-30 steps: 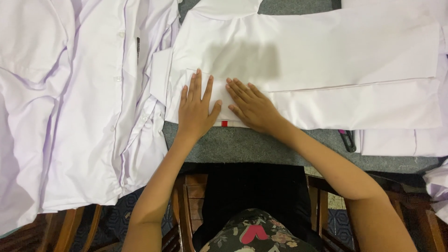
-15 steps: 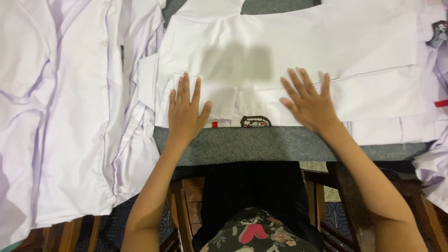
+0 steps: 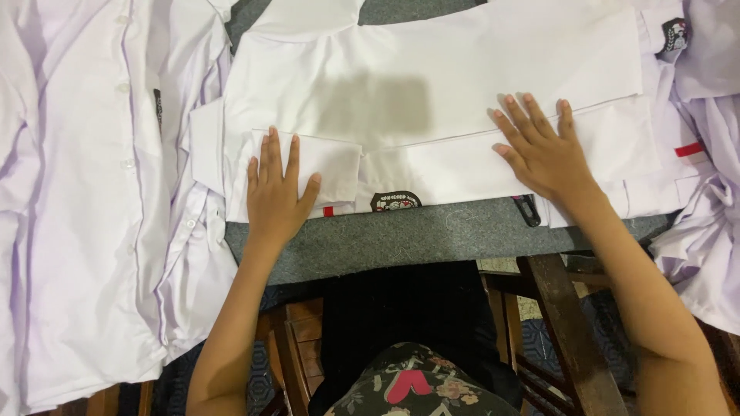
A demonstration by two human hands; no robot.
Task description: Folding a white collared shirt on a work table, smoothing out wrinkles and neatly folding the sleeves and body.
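Note:
A white shirt (image 3: 432, 85) lies folded flat on a grey-covered table (image 3: 416, 235). My left hand (image 3: 276, 192) rests flat, fingers apart, on the folded sleeve at the shirt's near left corner. My right hand (image 3: 543, 150) presses flat on the folded sleeve band at the near right. A dark embroidered badge (image 3: 395, 201) and a small red tab (image 3: 329, 211) show at the shirt's near edge between my hands.
More white shirts (image 3: 92, 192) hang in a pile over the table's left side. Other white garments (image 3: 705, 185) with a red tag and a badge lie at the right. A black clip (image 3: 527, 209) sits by my right wrist. A wooden chair frame (image 3: 566, 323) is below.
My right hand has slid to the right along the folded shirt, away from my left hand. My left hand has stayed on the left sleeve. The badge came into sight.

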